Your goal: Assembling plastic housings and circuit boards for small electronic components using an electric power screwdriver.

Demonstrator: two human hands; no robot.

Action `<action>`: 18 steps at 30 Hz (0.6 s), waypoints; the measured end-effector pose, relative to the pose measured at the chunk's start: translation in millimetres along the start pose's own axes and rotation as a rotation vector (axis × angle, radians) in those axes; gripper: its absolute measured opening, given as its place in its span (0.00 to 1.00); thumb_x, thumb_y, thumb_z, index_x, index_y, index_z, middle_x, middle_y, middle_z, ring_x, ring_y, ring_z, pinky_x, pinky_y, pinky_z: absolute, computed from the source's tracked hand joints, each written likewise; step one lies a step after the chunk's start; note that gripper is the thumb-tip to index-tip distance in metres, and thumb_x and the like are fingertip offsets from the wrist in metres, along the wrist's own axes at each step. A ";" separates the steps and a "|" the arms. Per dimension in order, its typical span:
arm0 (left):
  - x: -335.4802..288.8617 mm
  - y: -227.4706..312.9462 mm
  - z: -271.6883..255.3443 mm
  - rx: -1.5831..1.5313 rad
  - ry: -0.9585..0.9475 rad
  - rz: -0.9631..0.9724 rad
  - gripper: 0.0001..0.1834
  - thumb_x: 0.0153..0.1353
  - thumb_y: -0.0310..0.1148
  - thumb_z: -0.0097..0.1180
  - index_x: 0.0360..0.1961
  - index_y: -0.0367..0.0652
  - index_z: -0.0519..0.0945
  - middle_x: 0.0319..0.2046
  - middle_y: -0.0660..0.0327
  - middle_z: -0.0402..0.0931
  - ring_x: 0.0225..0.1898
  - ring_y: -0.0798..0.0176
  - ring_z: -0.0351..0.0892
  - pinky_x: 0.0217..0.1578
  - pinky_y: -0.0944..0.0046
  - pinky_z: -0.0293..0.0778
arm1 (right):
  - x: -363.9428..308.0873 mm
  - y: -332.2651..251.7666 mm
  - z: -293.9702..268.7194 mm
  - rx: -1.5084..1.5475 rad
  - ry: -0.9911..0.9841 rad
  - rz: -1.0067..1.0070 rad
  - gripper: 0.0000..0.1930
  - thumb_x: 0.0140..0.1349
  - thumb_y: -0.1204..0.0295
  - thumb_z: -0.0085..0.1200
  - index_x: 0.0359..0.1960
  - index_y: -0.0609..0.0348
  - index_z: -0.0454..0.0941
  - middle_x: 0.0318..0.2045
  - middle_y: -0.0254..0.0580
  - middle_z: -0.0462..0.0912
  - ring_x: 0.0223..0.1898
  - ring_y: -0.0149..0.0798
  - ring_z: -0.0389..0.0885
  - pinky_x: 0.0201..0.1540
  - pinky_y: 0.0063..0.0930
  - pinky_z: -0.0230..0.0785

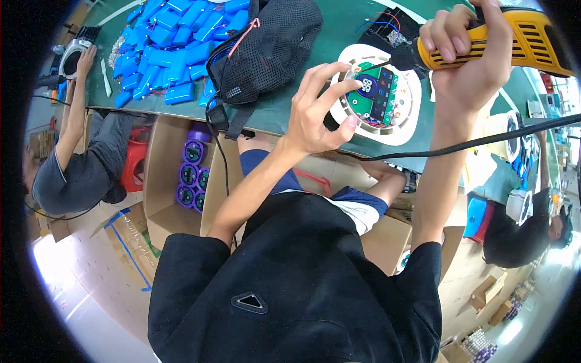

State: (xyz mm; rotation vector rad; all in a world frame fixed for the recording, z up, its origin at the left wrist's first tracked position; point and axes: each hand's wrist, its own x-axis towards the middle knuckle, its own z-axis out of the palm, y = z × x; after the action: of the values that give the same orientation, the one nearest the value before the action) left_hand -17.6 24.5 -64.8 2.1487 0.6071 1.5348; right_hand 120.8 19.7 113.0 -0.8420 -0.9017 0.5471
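My right hand [469,51] is wrapped round a yellow and black power drill [526,42], held above the table on the right. Its thin bit points left and down at a green circuit board [390,85] with a dark display panel. The board sits inside a white round-cornered plastic housing [408,124] on the table. My left hand [315,112] has its fingers spread at the housing's left side. Its index fingertip rests at the board, and the thumb lies near the board's lower edge. Whether the bit touches a screw cannot be made out.
Blue wrapped battery packs [175,48] lie piled at the far left, beside a black mesh bag [269,51]. Behind the housing is a black part with wires [387,27]. A black cable [484,142] crosses at right. A cardboard box [172,212] holds purple round parts. People work on both sides.
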 end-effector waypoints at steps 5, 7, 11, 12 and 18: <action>0.7 -0.9 0.0 0.006 0.000 0.004 0.23 0.49 0.41 0.60 0.45 0.39 0.82 0.54 0.50 0.74 0.52 0.41 0.74 0.50 0.49 0.74 | -0.7 3.4 4.4 0.003 -0.042 0.061 0.11 0.70 0.63 0.51 0.34 0.57 0.70 0.07 0.28 0.60 0.06 0.26 0.57 0.10 0.22 0.57; 1.1 -1.7 -0.7 0.018 -0.004 0.008 0.23 0.48 0.41 0.60 0.45 0.39 0.82 0.54 0.50 0.74 0.52 0.42 0.74 0.49 0.49 0.75 | -0.6 4.9 3.9 -0.011 -0.056 0.055 0.12 0.70 0.63 0.51 0.33 0.58 0.70 0.07 0.28 0.60 0.06 0.25 0.57 0.10 0.22 0.57; 0.8 -2.5 -1.0 0.015 0.003 0.018 0.23 0.48 0.41 0.60 0.45 0.39 0.82 0.54 0.50 0.74 0.51 0.42 0.75 0.49 0.50 0.75 | -0.4 6.7 2.9 -0.021 -0.070 0.031 0.12 0.70 0.63 0.51 0.33 0.58 0.70 0.07 0.27 0.60 0.06 0.25 0.57 0.10 0.22 0.58; 0.9 -2.2 -0.8 0.009 0.006 0.015 0.23 0.48 0.41 0.60 0.45 0.39 0.82 0.54 0.50 0.74 0.51 0.42 0.75 0.48 0.50 0.75 | -0.3 6.8 2.9 -0.020 -0.073 0.024 0.12 0.70 0.63 0.51 0.33 0.58 0.70 0.07 0.27 0.60 0.06 0.24 0.57 0.10 0.22 0.58; 0.6 -1.2 -0.6 0.010 0.003 0.010 0.23 0.48 0.41 0.60 0.45 0.39 0.82 0.54 0.50 0.74 0.51 0.43 0.75 0.47 0.51 0.75 | -1.3 7.0 3.7 -0.032 -0.084 -0.001 0.12 0.70 0.63 0.51 0.33 0.58 0.70 0.07 0.27 0.60 0.06 0.24 0.57 0.10 0.21 0.58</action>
State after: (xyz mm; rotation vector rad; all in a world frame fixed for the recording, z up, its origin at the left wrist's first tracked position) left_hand -18.2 25.9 -64.9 2.1608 0.6069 1.5434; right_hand 116.5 24.3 107.9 -0.8522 -0.9902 0.5720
